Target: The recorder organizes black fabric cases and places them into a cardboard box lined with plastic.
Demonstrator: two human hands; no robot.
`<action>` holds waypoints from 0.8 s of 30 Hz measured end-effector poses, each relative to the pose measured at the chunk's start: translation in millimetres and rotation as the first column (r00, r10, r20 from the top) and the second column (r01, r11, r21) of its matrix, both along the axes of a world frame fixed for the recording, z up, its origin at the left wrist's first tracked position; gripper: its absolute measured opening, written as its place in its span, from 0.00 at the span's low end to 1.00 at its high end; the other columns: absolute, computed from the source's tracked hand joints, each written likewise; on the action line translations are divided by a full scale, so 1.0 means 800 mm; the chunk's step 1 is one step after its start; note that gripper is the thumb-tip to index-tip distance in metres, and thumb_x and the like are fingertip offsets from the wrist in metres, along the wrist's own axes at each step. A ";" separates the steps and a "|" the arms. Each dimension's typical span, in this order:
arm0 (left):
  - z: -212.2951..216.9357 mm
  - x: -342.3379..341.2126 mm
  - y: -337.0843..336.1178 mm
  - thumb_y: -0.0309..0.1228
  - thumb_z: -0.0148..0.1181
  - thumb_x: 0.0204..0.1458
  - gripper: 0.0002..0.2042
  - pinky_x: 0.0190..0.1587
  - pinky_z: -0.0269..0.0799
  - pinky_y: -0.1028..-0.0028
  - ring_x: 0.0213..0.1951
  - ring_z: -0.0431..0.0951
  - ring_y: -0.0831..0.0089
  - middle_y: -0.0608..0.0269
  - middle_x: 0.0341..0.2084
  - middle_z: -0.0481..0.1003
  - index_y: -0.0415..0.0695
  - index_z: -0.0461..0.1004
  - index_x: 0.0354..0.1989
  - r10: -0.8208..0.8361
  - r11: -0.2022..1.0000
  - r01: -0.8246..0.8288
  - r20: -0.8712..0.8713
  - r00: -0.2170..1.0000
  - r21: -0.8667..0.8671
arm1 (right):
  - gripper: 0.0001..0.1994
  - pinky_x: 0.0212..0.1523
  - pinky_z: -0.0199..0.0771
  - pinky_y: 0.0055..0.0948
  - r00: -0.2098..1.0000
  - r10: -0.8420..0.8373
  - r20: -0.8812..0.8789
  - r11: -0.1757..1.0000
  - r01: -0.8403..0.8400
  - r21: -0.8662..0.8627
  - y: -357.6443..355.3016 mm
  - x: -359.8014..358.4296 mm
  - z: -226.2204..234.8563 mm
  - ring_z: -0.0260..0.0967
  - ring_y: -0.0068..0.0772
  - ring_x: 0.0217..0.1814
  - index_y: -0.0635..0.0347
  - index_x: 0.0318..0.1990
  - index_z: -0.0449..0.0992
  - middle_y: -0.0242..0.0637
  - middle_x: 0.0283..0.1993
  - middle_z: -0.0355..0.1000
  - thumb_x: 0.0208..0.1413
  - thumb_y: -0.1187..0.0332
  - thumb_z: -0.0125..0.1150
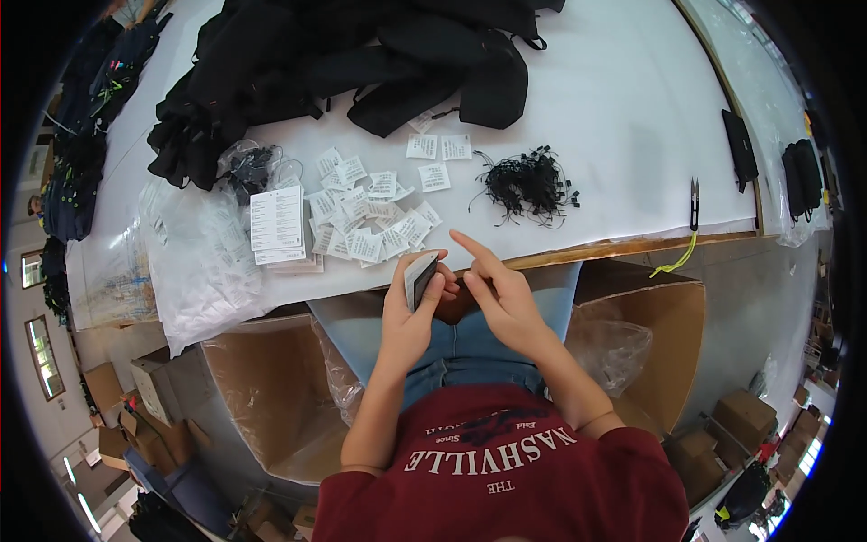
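My left hand [408,312] grips a small stack of thin cards [421,276], held upright just below the table's front edge. My right hand [499,296] is beside it, fingers touching the stack's right side, index finger stretched out toward the table. Just beyond both hands lies a loose heap of small white printed tags [366,221]. A taller stack of white paper labels [277,224] stands left of that heap. A tangle of black string loops [528,185] lies to the right on the white table [614,117].
Black garments [343,63] are piled at the table's far side. Clear plastic bags [194,262] hang over the left front edge. Small snips [694,203] with a yellow cord lie at the right. Open cardboard boxes [262,388] lined with plastic stand on both sides of my knees.
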State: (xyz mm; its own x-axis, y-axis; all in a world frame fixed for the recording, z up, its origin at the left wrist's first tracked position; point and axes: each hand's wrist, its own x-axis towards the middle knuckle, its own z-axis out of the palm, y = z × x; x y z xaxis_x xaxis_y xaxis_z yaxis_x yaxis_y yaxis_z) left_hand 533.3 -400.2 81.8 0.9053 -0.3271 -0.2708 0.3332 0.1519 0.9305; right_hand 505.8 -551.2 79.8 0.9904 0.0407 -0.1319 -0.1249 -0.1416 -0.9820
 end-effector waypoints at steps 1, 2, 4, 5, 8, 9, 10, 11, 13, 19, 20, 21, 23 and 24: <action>-0.002 -0.002 0.000 0.25 0.51 0.58 0.12 0.39 0.64 0.83 0.35 0.69 0.81 0.66 0.31 0.69 0.39 0.66 0.49 0.002 1.000 -0.002 -0.005 1.000 -0.004 | 0.27 0.29 0.59 0.20 1.000 0.002 -0.005 1.000 -0.002 -0.004 0.000 -0.001 0.001 0.52 0.26 0.22 0.56 0.66 0.55 0.34 0.21 0.55 0.58 0.76 0.47; -0.004 -0.005 0.000 0.25 0.52 0.58 0.11 0.40 0.65 0.82 0.35 0.69 0.81 0.66 0.31 0.70 0.39 0.66 0.49 -0.020 0.998 0.016 0.061 0.998 0.065 | 0.30 0.28 0.59 0.22 1.000 0.006 -0.012 0.999 -0.006 -0.032 -0.001 -0.002 0.004 0.51 0.27 0.21 0.55 0.67 0.51 0.34 0.21 0.54 0.55 0.77 0.49; -0.003 -0.007 -0.004 0.23 0.55 0.55 0.12 0.40 0.68 0.78 0.35 0.70 0.79 0.67 0.33 0.71 0.40 0.68 0.47 -0.016 0.994 0.004 0.103 0.995 0.112 | 0.34 0.27 0.60 0.24 1.000 0.012 -0.021 0.998 -0.013 -0.059 -0.001 -0.004 0.005 0.51 0.29 0.20 0.55 0.68 0.48 0.34 0.21 0.53 0.52 0.78 0.51; 0.003 -0.010 -0.006 0.23 0.55 0.55 0.12 0.40 0.68 0.78 0.35 0.70 0.79 0.67 0.33 0.71 0.40 0.68 0.47 -0.014 0.994 0.003 0.100 0.995 0.112 | 0.38 0.28 0.61 0.25 0.999 0.025 -0.033 0.995 -0.028 -0.093 -0.001 -0.006 0.004 0.55 0.31 0.20 0.54 0.68 0.45 0.35 0.21 0.55 0.50 0.79 0.52; 0.018 -0.013 -0.012 0.19 0.58 0.51 0.14 0.43 0.67 0.79 0.36 0.70 0.79 0.66 0.33 0.71 0.40 0.69 0.47 -0.005 0.984 -0.007 0.071 0.997 0.180 | 0.42 0.29 0.65 0.29 0.999 0.038 -0.007 0.995 -0.038 -0.096 0.005 -0.011 -0.003 0.61 0.37 0.22 0.53 0.69 0.41 0.37 0.22 0.60 0.46 0.80 0.54; 0.018 -0.013 -0.013 0.19 0.60 0.49 0.15 0.44 0.67 0.78 0.37 0.71 0.79 0.66 0.33 0.72 0.40 0.69 0.46 -0.039 0.972 0.009 0.127 0.991 0.233 | 0.43 0.29 0.67 0.31 0.999 0.037 0.033 0.997 -0.035 -0.064 0.008 -0.012 -0.005 0.65 0.40 0.23 0.53 0.69 0.40 0.39 0.23 0.62 0.45 0.80 0.55; 0.016 -0.013 -0.013 0.20 0.62 0.47 0.16 0.45 0.67 0.78 0.37 0.72 0.79 0.65 0.32 0.73 0.41 0.70 0.46 -0.076 0.958 0.022 0.179 0.981 0.285 | 0.43 0.29 0.67 0.31 0.999 0.035 0.031 0.997 -0.033 -0.066 0.008 -0.013 -0.005 0.65 0.40 0.23 0.53 0.69 0.40 0.39 0.23 0.62 0.45 0.80 0.55; 0.017 -0.012 -0.015 0.20 0.62 0.47 0.16 0.45 0.67 0.78 0.37 0.72 0.79 0.65 0.32 0.73 0.41 0.70 0.46 -0.078 0.959 0.025 0.177 0.981 0.283 | 0.43 0.35 0.68 0.28 0.998 0.059 -0.015 0.996 -0.060 -0.061 0.008 -0.013 -0.004 0.67 0.34 0.28 0.52 0.69 0.41 0.39 0.29 0.67 0.45 0.82 0.54; 0.020 -0.011 -0.017 0.19 0.63 0.46 0.17 0.45 0.67 0.77 0.38 0.73 0.78 0.65 0.33 0.74 0.41 0.71 0.45 -0.071 0.954 0.024 0.150 0.986 0.297 | 0.43 0.41 0.69 0.24 0.995 0.081 -0.060 0.995 -0.084 -0.057 0.009 -0.013 -0.003 0.68 0.29 0.34 0.52 0.69 0.41 0.38 0.35 0.71 0.46 0.84 0.54; 0.022 -0.010 -0.018 0.19 0.62 0.46 0.16 0.45 0.68 0.77 0.37 0.74 0.78 0.65 0.32 0.75 0.41 0.71 0.45 -0.057 0.960 0.011 0.154 0.986 0.281 | 0.43 0.41 0.70 0.26 0.994 0.085 -0.068 0.993 -0.090 -0.080 0.008 -0.013 -0.001 0.72 0.35 0.37 0.49 0.69 0.42 0.40 0.38 0.72 0.45 0.82 0.56; 0.024 -0.009 -0.019 0.19 0.62 0.46 0.16 0.45 0.68 0.77 0.37 0.74 0.78 0.65 0.32 0.75 0.41 0.71 0.45 -0.058 0.960 0.012 0.155 0.986 0.280 | 0.43 0.42 0.71 0.27 0.995 0.078 -0.059 0.993 -0.083 -0.082 0.008 -0.014 -0.003 0.72 0.37 0.38 0.49 0.69 0.42 0.41 0.38 0.72 0.45 0.82 0.56; 0.025 -0.009 -0.020 0.18 0.62 0.46 0.16 0.44 0.68 0.77 0.37 0.74 0.78 0.65 0.32 0.75 0.41 0.71 0.45 -0.062 0.954 0.004 0.185 0.981 0.300 | 0.43 0.42 0.71 0.28 0.996 0.072 -0.050 0.994 -0.076 -0.083 0.008 -0.015 -0.005 0.73 0.38 0.39 0.50 0.69 0.42 0.41 0.38 0.72 0.45 0.82 0.56; 0.025 -0.009 -0.018 0.18 0.62 0.46 0.16 0.44 0.68 0.78 0.37 0.74 0.79 0.65 0.32 0.75 0.40 0.71 0.45 -0.065 0.947 -0.008 0.215 0.974 0.321 | 0.43 0.42 0.71 0.29 0.997 0.066 -0.047 0.995 -0.069 -0.075 0.010 -0.016 -0.004 0.73 0.38 0.39 0.51 0.69 0.42 0.41 0.39 0.72 0.45 0.82 0.56; 0.022 -0.009 -0.017 0.18 0.62 0.46 0.15 0.44 0.68 0.78 0.36 0.74 0.79 0.65 0.32 0.75 0.40 0.71 0.44 -0.062 0.951 -0.005 0.206 0.977 0.308 | 0.42 0.43 0.72 0.30 0.997 0.058 -0.046 0.996 -0.061 -0.068 0.010 -0.016 -0.004 0.73 0.39 0.39 0.52 0.68 0.43 0.42 0.39 0.73 0.45 0.82 0.56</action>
